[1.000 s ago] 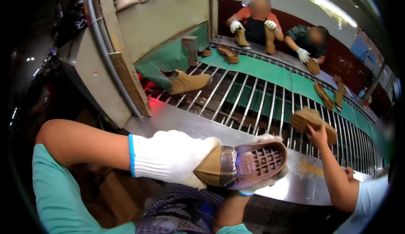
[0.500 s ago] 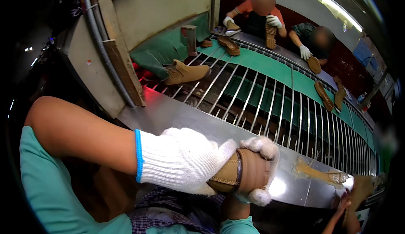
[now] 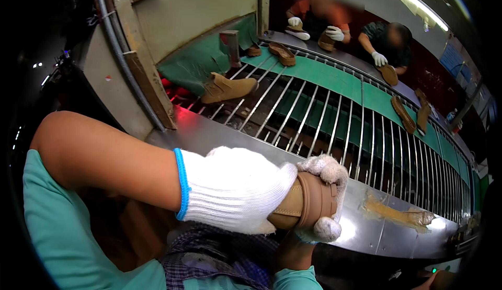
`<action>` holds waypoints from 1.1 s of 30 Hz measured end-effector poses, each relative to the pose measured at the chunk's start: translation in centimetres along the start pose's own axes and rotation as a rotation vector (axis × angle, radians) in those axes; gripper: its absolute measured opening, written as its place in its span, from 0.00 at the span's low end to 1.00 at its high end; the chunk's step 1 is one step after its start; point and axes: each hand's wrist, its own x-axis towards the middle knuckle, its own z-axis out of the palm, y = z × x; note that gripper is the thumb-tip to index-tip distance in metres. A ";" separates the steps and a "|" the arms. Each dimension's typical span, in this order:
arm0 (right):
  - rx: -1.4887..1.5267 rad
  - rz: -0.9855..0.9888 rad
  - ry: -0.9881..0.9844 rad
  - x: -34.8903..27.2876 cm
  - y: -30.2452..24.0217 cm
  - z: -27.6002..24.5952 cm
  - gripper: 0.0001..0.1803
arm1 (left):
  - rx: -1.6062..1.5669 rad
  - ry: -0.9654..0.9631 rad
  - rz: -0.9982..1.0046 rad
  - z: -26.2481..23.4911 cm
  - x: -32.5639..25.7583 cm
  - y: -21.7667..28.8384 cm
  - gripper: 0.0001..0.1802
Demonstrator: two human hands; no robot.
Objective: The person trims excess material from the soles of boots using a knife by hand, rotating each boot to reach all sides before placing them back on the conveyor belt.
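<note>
A tan shoe with stitched edging and a thick brown rubber sole is held between my two gloved hands, just this side of the metal ledge. My left hand, in a white knit glove with a blue cuff, closes round the shoe's upper. From the far side, my right hand, also gloved, curls its fingers over the sole. The palm of my right hand and much of the upper are hidden.
Beyond the metal ledge runs a barred rack with green strips. On it are a tan shoe by a green flap and loose soles. Two gloved people across handle shoe parts. A wooden post stands left.
Both my hands and the shoe have shifted slightly up and right. Across the rack, one person has lowered a sole. At lower right, another person's hands and shoe part have mostly left view.
</note>
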 end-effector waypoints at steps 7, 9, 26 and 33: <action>-0.355 0.104 -0.198 2.8 -5.4 -2.4 0.29 | 0.058 -0.014 0.100 -1.8 2.7 1.1 0.46; -0.454 0.189 -0.216 3.8 -6.7 -2.1 0.22 | 0.086 0.027 0.141 -1.9 3.4 1.0 0.46; -0.810 0.395 0.007 5.9 -6.2 0.5 0.29 | 0.046 0.223 0.168 -2.7 4.4 -3.2 0.43; -0.928 0.356 0.043 0.7 -8.4 4.2 0.41 | 0.000 0.635 0.513 3.9 1.4 -4.0 0.43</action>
